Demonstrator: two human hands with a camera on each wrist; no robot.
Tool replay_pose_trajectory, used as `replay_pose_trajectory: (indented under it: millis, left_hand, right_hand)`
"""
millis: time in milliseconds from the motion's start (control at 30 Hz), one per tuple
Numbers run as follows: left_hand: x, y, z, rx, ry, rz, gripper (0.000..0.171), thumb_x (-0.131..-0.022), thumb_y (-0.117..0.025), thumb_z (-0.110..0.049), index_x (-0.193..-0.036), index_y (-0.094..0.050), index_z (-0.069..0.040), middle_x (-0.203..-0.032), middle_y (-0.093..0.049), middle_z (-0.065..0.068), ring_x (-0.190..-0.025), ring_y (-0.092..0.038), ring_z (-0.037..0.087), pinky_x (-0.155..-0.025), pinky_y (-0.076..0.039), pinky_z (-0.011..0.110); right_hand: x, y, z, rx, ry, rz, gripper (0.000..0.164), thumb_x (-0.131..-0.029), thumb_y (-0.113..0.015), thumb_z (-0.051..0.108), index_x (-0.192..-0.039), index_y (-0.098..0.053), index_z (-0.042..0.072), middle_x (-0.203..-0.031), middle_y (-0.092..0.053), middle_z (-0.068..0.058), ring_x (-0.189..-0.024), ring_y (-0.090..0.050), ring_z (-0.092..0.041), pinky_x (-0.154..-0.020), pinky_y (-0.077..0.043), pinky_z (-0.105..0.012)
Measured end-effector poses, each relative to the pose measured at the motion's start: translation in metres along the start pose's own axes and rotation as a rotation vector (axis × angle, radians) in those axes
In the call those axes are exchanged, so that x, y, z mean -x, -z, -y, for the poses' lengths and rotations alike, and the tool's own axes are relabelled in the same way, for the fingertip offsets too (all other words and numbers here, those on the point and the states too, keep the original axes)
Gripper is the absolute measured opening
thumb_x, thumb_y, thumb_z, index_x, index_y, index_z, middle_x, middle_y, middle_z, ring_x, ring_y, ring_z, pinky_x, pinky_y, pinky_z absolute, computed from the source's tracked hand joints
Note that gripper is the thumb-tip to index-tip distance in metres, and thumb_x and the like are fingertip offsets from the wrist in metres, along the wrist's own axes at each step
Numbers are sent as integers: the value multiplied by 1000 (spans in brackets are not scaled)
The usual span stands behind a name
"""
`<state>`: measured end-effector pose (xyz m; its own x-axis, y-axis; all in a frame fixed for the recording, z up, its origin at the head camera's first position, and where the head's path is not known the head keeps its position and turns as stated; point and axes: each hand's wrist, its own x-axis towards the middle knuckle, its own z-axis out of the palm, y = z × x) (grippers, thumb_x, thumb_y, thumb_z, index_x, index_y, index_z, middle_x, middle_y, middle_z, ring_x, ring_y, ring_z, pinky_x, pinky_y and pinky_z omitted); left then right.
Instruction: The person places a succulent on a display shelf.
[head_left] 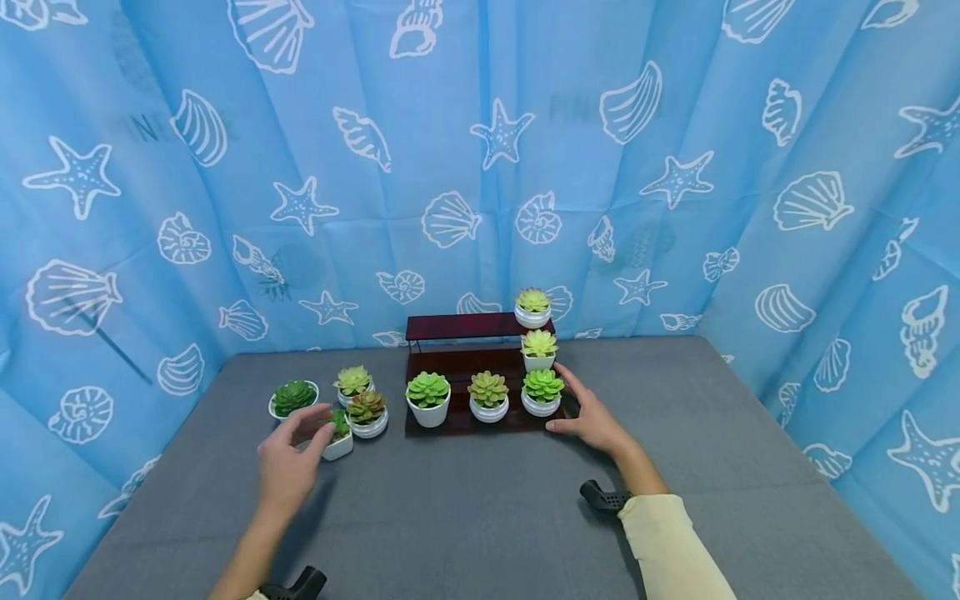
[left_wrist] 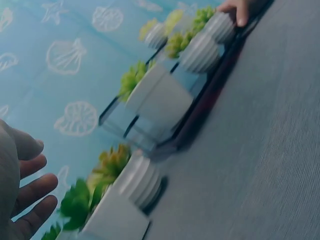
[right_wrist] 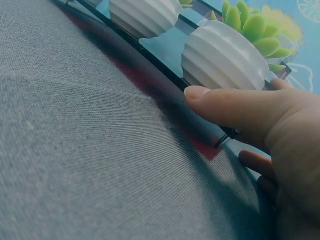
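Observation:
My left hand [head_left: 288,467] is beside a green succulent in a white square pot [head_left: 338,448], thumb and fingers apart. In the left wrist view a gap shows between the fingers [left_wrist: 37,192] and the pot. Close by are a reddish-green succulent [head_left: 367,414], a pale green one [head_left: 353,383] and a dark green one [head_left: 293,398], all in white pots. My right hand [head_left: 596,421] holds the right end of a dark red tiered display stand [head_left: 465,364], its thumb at the front edge near a ribbed white pot [right_wrist: 220,57]. The lower fingers are partly hidden.
On the stand's bottom tier are a green succulent in a tapered pot [head_left: 429,400], an olive-green one [head_left: 488,397] and a bright green one [head_left: 542,392]. Yellow-green succulents stand on the middle [head_left: 538,350] and top tiers [head_left: 532,308]. A blue curtain [head_left: 465,167] hangs behind the grey table [head_left: 465,517].

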<state>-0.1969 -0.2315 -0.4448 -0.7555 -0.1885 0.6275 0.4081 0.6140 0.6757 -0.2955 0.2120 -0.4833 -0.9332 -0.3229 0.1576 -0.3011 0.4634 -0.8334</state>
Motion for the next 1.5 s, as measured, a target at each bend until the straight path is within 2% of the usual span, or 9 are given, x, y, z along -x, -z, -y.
replay_pose_trajectory:
  millis: [300,433,533,633,800,867,967,1267,1500]
  left_hand:
    - [-4,22,21,-88,108,-76,20,-89,-70,-4,-109,-70,-3,-95,-71,8,-80,-55,-9,-72,-42,10]
    - [-3,26,28,-105,151,-63,21,-90,-70,-7,-111,-69,-2,-98,-71,10,-81,-54,-10,-70,-42,10]
    - [-2,26,32,-118,209,-26,22,-91,-69,-11,-112,-69,-3,-102,-71,10,-83,-54,-9,-70,-42,7]
    - [0,26,36,-129,281,19,26,-93,-68,-18,-116,-67,-5,-109,-69,10,-90,-58,1,-72,-42,8]
    - [1,25,40,-117,361,153,44,-96,-62,-33,-130,-59,-5,-123,-63,13,-106,-60,25,-88,-48,32]
    - [1,25,40,-109,386,210,52,-96,-61,-38,-134,-54,-4,-127,-60,16,-109,-59,29,-91,-46,43]
    - [1,24,43,-97,423,271,61,-95,-61,-43,-139,-49,-2,-131,-56,19,-112,-57,32,-91,-44,47]
    - [-1,23,51,-99,467,397,79,-91,-62,-52,-146,-39,-2,-140,-48,22,-122,-51,36,-96,-42,54]
    - [-3,21,51,-131,478,492,88,-87,-68,-51,-148,-34,2,-134,-51,28,-119,-51,39,-94,-44,54]
  right_hand:
    - [0,0,-1,0,12,2,98,-80,-81,10,-156,-21,16,-153,-27,-24,-133,-32,-47,-103,-26,-67]
    - [0,0,0,-1,15,1,98,-79,-81,10,-156,-21,15,-153,-27,-24,-133,-33,-47,-104,-26,-67]
    - [1,0,0,-1,12,0,98,-79,-81,10,-156,-21,15,-153,-28,-24,-133,-33,-47,-104,-26,-67]
    - [1,0,0,7,6,1,98,-79,-82,10,-156,-21,15,-153,-28,-24,-133,-33,-47,-103,-27,-67]
    - [0,0,0,-1,4,1,98,-79,-82,9,-156,-21,16,-153,-28,-24,-134,-33,-47,-104,-27,-66]
    - [0,0,0,-1,8,0,98,-79,-81,9,-156,-20,15,-153,-28,-25,-133,-32,-47,-104,-27,-67]
    - [0,1,-1,0,9,0,98,-80,-81,10,-156,-20,15,-152,-28,-26,-133,-32,-48,-104,-27,-67]
    - [-1,0,-5,13,7,-6,97,-79,-81,12,-156,-21,17,-153,-29,-24,-133,-33,-46,-105,-25,-67]
    - [-1,0,-3,12,-8,0,98,-80,-81,13,-156,-21,18,-152,-29,-25,-134,-33,-47,-105,-25,-67]
